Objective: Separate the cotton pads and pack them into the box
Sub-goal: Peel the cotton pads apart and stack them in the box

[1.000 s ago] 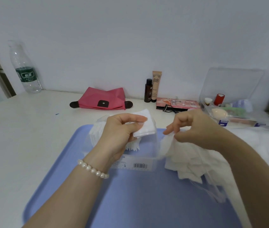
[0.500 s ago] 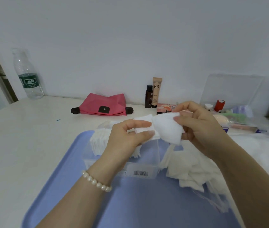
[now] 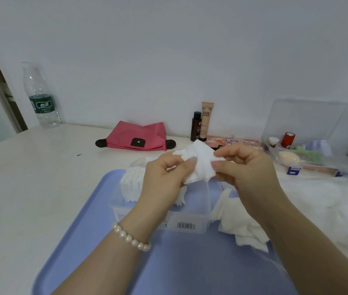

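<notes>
Presently, both hands hold a small clump of cotton pads [image 3: 198, 165] at the centre of the frame, above the clear box [image 3: 190, 218].

Risk assessment: the pads appear thin and clinging, so two may come away together and go into the box unseparated. A sharp pull at one corner could tear or stretch a pad out of shape. Since the clump is held over the far edge of the box, a released pad may fall onto the blue tray [image 3: 96, 241] rather than inside. The stack already standing in the left part of the box [image 3: 131, 186] leans loosely; a careless insertion could tip or splay it.

Hand pose: the left hand [image 3: 164, 184], with a pearl bracelet [image 3: 130, 239] at the wrist, rises from lower left, thumb and forefinger pinching the left side of the clump. The right hand [image 3: 245, 169] enters from lower right, fingers curled, thumb and forefinger pinching the right edge. The two pinches are close together, consistent with peeling one layer off.

A loose heap of unsorted pads [image 3: 239, 220] lies on the tray just right of the box, partly hidden by the right forearm. Much sorting evidently remains.
</notes>
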Tool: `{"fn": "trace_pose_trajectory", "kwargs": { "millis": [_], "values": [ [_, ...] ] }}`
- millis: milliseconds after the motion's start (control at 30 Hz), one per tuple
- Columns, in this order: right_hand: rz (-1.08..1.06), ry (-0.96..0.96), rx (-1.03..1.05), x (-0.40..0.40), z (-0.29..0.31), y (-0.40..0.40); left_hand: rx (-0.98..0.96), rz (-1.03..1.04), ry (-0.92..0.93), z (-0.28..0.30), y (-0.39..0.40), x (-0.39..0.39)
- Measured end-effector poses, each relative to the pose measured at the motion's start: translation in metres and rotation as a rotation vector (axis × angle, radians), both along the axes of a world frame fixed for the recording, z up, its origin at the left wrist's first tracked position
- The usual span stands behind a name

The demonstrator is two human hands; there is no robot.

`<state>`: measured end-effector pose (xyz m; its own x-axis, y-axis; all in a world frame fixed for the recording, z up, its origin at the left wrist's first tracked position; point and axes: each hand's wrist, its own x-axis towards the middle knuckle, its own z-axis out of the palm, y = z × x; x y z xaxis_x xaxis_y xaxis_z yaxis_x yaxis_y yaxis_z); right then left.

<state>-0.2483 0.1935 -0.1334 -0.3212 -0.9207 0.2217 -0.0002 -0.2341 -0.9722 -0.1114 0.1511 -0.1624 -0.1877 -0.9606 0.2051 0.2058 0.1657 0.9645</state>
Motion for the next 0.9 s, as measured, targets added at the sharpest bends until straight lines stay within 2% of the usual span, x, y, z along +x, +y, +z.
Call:
{"fn": "trace_pose_trajectory", "kwargs": {
  "millis": [167, 333, 500, 667, 900],
  "values": [
    [0.089, -0.015, 0.109, 0.000, 0.005, 0.000, -0.060, -0.005, -0.049, 0.001, -0.002, 0.001],
    [0.073, 0.181, 0.134, -0.001, 0.008, 0.005, -0.030, -0.086, -0.028, -0.002, -0.001, -0.001],
    [0.089, 0.063, 0.113, -0.004, 0.013, 0.006, -0.009, -0.114, -0.015, 0.003, 0.001, 0.002],
    [0.122, 0.064, 0.148, -0.006, 0.017, 0.007, -0.095, -0.140, -0.010, 0.004, 0.004, 0.003],
    [-0.024, 0.253, 0.079, -0.001, 0.014, 0.007, -0.020, -0.213, 0.012, 0.003, 0.001, 0.005]
  ]
}}
